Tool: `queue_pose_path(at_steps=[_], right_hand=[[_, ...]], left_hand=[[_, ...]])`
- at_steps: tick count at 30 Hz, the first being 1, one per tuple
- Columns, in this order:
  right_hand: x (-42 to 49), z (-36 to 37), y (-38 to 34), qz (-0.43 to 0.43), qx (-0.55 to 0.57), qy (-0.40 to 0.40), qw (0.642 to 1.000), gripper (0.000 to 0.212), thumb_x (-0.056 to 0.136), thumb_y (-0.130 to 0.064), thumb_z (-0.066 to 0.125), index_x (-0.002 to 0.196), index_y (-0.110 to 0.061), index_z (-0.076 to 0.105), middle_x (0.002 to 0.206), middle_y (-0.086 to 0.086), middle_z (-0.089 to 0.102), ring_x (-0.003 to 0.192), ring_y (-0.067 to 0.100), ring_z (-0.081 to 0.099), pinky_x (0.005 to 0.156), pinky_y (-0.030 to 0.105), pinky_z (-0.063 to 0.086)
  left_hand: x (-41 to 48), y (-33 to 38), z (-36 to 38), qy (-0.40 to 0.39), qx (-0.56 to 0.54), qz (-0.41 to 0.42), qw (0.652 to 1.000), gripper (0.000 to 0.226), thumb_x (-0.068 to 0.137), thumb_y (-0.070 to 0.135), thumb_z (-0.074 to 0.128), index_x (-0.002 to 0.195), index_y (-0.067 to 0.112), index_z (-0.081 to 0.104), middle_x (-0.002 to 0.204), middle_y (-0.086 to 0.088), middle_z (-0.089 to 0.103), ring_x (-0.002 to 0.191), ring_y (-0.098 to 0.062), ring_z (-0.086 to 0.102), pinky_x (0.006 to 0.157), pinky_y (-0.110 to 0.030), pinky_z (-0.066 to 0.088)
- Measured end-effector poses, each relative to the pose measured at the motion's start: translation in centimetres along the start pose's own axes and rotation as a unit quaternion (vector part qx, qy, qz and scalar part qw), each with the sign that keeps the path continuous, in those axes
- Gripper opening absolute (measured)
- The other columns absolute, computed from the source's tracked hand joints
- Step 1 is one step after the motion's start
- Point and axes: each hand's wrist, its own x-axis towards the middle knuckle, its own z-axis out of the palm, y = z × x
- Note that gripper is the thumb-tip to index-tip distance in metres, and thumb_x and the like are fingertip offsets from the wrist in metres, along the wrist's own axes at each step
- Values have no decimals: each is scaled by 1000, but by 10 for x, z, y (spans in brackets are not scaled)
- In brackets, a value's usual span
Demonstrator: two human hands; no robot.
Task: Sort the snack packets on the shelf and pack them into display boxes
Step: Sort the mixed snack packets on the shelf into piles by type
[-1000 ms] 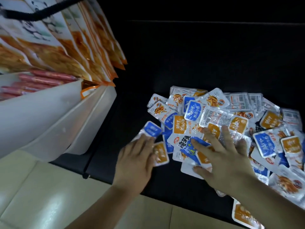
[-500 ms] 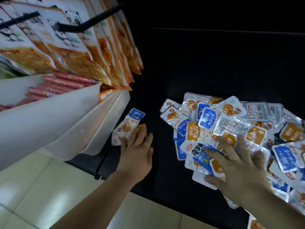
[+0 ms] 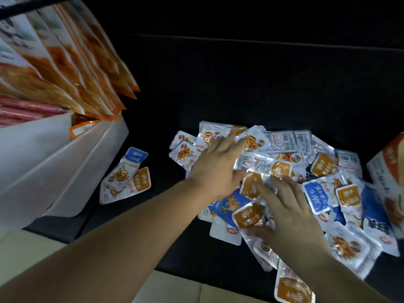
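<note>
Both hands are laid flat on a heap of snack packets (image 3: 328,171) spread over a dark shelf (image 3: 240,84).

The shelf's left side is taken up by hanging orange snack bags (image 3: 72,68) and, below them, white bins (image 3: 54,160); red sausages (image 3: 26,110) are seen in the rear bin. A display box (image 3: 389,182) is cut off by the right edge, touching the heap. The left hand (image 3: 218,169) is stretched across the heap's left part, fingers straight and close together, their tips on a packet near the far edge. The right hand (image 3: 293,215) is spread wide on the near part, with an orange-labelled packet (image 3: 249,217) just beside its thumb. A blue-labelled packet (image 3: 126,169) and an overlapping orange one (image 3: 141,180) are set aside near the bins, well apart from both hands.
</note>
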Motion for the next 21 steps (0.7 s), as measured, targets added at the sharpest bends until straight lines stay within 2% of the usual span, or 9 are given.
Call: queue_pose_path(at_steps=[2,5,7,10,13,15,18,20,21], right_hand=[[-4,4,14,-13,-21,3,1000,111,54,-63,90,149,-25,47,156,1,42,151,34,29,106,63,47],[-8,3,21,-11,-85,16,996,108,61,-75,75,153,-28,45,168,1,29,158,35,15,122,65,21],[-11,1,27,13,-89,26,996,112,62,-81,67,157,-30,38,169,6,22,157,38,13,123,64,18],[-12,-3,37,37,-54,36,997,116,59,-85,67,156,-29,37,165,9,27,155,37,18,120,63,26],[-9,-8,39,47,-28,19,998,117,61,-85,65,158,-30,32,166,6,22,155,29,14,124,58,20],[-9,-13,37,47,6,25,999,111,66,-78,70,158,-28,33,166,7,23,155,32,16,121,61,28],[-17,-29,42,48,52,87,994,93,71,-60,82,149,-21,50,152,9,41,143,36,38,100,58,51],[-23,-46,49,77,45,75,993,75,77,-49,84,142,-25,57,142,2,45,132,33,46,86,51,56],[-27,-54,54,105,37,31,993,73,79,-48,82,144,-30,54,142,-3,42,133,30,45,87,48,55]], left_hand=[[9,2,11,10,4,-14,1000,80,99,46,64,164,23,23,167,-3,31,152,-29,27,123,-45,29],[6,5,21,78,60,-47,994,80,92,56,68,158,23,37,145,-4,49,134,-30,41,111,-47,38],[2,5,24,103,84,-72,989,76,89,60,70,152,24,47,136,-4,54,127,-29,47,105,-45,39],[-2,4,19,100,-24,-105,989,55,89,47,76,137,24,62,124,-4,60,111,-25,61,93,-41,51],[-17,3,10,140,-173,-141,965,13,96,27,71,105,20,66,102,-1,62,87,-17,64,65,-28,50],[-38,8,6,198,-250,-173,932,5,100,22,66,102,19,63,95,-1,66,81,-14,65,62,-28,52],[-76,29,7,257,-379,-252,852,8,100,20,67,99,26,62,86,4,70,76,-10,68,60,-17,53],[-95,46,14,243,-465,-303,795,12,97,18,71,101,29,66,89,5,75,79,-12,74,65,-23,59],[-103,57,21,217,-503,-317,774,14,96,18,72,102,30,68,91,6,77,82,-14,76,70,-31,62]])
